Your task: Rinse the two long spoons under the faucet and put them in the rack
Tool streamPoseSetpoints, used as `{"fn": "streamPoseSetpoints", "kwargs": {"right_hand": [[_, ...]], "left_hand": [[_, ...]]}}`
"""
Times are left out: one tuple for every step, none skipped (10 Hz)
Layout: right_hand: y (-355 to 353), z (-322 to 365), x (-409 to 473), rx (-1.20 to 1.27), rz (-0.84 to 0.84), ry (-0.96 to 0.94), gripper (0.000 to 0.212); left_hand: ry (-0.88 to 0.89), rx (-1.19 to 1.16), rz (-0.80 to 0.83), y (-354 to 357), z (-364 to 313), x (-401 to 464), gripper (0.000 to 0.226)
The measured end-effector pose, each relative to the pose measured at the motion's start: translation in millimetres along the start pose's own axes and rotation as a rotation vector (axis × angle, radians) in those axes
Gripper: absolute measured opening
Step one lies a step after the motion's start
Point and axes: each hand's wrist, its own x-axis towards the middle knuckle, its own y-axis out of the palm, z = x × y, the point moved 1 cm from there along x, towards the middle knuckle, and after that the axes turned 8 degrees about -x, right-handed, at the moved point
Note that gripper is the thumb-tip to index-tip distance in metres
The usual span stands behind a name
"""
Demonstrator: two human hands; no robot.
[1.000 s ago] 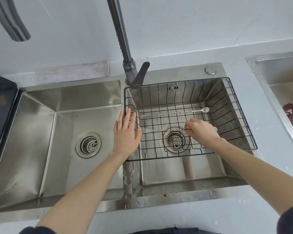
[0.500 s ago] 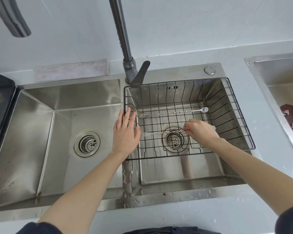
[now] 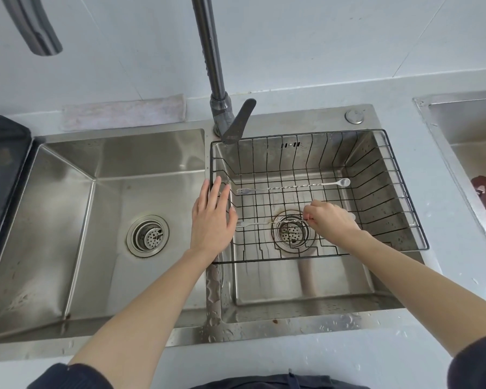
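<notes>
Between right-hand fingers point(image 3: 310, 217): near spoon point(image 3: 260, 223) pinched mid-handle | left hand point(image 3: 212, 220) flat, fingers straight on rack point(image 3: 410, 220) rim | spoon looks light, stiff, slippery; grip twisted shaft

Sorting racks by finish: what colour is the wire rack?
Black wire rack, clearest in the head view.

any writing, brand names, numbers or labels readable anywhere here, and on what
None can be read.
The round button on the sink deck: any mark on it is too small and blurred to make out.
The faucet, wire rack, both long spoons, the cloth behind the left basin and the dark board at far left show no lettering.
</notes>
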Motion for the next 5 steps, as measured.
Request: {"fn": "streamPoseSetpoints", "kwargs": {"right_hand": [[-0.8,0.7,-1.6,-0.008,0.003,0.003,0.025],[-4.6,1.4,-4.3,-0.013,0.001,0.007,0.024],[-13.0,3.8,-9.8,-0.017,0.005,0.015,0.027],[-23.1,7.3,-12.0,-0.032,-0.008,0.014,0.03],[-39.6,15.4,-11.3,-0.053,-0.063,-0.018,0.034]], "left_hand": [[-0.004,0.001,0.003,-0.9,-0.9,-1.1,0.05],[-0.011,0.011,0.026,-2.2,-1.9,-1.7,0.051],[-0.033,0.023,0.075,-7.5,-4.4,-1.0,0.054],[-0.048,0.036,0.087,-13.7,-7.6,-0.1,0.056],[-0.031,0.056,0.032,-28.6,-13.7,-0.4,0.058]]}}
